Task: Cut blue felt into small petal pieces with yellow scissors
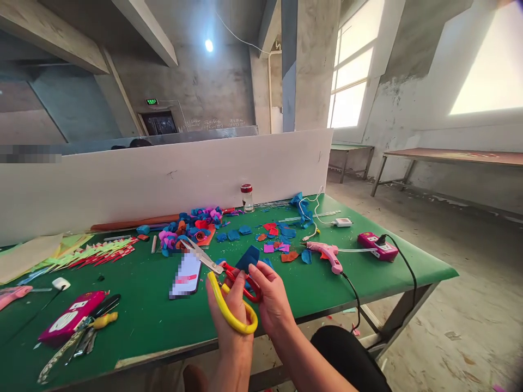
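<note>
Close to the table's front edge, my left hand [231, 307] is closed around a pair of scissors [204, 258] with one yellow and one red handle loop. Their metal blades point away to the upper left, above a phone [186, 276] lying on the table. Just right of it, my right hand [273, 296] pinches a dark blue piece of paper [248, 257] between thumb and fingers. The left thumb is close to the paper's lower edge; whether it touches I cannot tell. Beyond my hands lie blue petal-shaped pieces [233, 235] and a heap of paper flowers [201, 224].
A pink glue gun [327, 251] lies to the right, its black cord running over the edge from a pink power box [378, 246]. Keys [86, 340] and another pink box [73, 317] are at left. A red-lidded jar [247, 198] stands by the white partition [204, 177].
</note>
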Demonstrator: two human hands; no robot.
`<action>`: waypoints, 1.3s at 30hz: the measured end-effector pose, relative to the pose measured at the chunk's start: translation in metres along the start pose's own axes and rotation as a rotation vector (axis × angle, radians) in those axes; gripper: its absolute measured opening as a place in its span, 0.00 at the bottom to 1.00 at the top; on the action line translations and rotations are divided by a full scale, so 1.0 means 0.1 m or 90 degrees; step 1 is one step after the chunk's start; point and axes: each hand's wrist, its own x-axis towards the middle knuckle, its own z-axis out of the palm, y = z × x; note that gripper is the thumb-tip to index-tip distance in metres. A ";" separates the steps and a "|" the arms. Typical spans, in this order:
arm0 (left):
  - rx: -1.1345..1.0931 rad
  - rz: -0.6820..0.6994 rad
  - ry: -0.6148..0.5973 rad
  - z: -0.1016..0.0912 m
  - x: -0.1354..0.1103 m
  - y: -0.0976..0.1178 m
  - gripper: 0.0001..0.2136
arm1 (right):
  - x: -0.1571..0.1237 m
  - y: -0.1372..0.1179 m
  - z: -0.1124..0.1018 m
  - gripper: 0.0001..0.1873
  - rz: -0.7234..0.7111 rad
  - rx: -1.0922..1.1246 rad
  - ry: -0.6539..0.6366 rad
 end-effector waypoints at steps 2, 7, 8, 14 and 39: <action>0.008 0.005 0.006 0.04 -0.03 0.04 0.19 | 0.01 -0.01 -0.01 0.18 0.011 -0.013 -0.005; -0.008 0.007 -0.022 0.04 -0.07 0.12 0.22 | 0.02 -0.08 -0.07 0.18 0.025 -0.019 0.009; 0.003 -0.004 -0.058 -0.01 -0.08 0.12 0.22 | 0.03 -0.11 -0.09 0.17 0.009 -0.011 0.013; 0.326 0.122 -0.283 -0.68 -0.11 0.06 0.23 | 0.15 -0.31 -0.28 0.18 -0.007 0.025 0.031; 0.866 0.191 -0.488 -0.64 -0.08 0.21 0.23 | 0.08 -0.25 -0.31 0.16 0.057 0.056 -0.046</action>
